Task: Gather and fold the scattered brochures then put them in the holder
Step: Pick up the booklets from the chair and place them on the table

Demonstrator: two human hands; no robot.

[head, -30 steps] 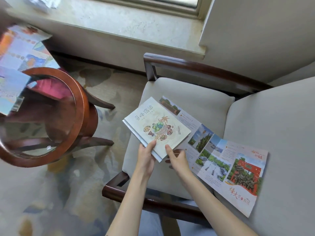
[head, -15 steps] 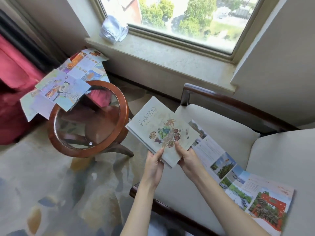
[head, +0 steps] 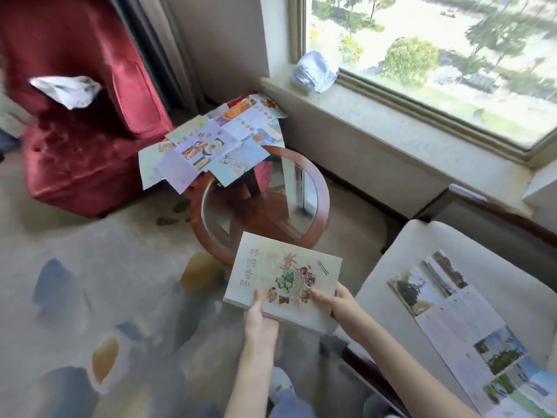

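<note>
I hold a folded cream brochure [head: 283, 279] with a food drawing on its cover, in front of me above the carpet. My left hand [head: 259, 318] grips its near left edge and my right hand [head: 339, 300] grips its near right edge. A long unfolded brochure [head: 470, 330] with landscape photos lies open on the cream chair seat [head: 391, 257] at the right. More unfolded brochures [head: 211, 146] lie spread over the far side of the round glass side table [head: 319, 206]. Another paper [head: 66, 89] lies on the red armchair. No holder is in view.
A red armchair [head: 84, 140] stands at the left by dark curtains. A crumpled white cloth [head: 313, 72] sits on the stone window sill [head: 407, 128]. The cream chair has a dark wooden frame [head: 494, 212]. Patterned carpet [head: 90, 297] covers the floor.
My view has swung left, from the cream chair to the table and red armchair. Both hands have carried the folded brochure off the chair seat and leftward, over the carpet near the table.
</note>
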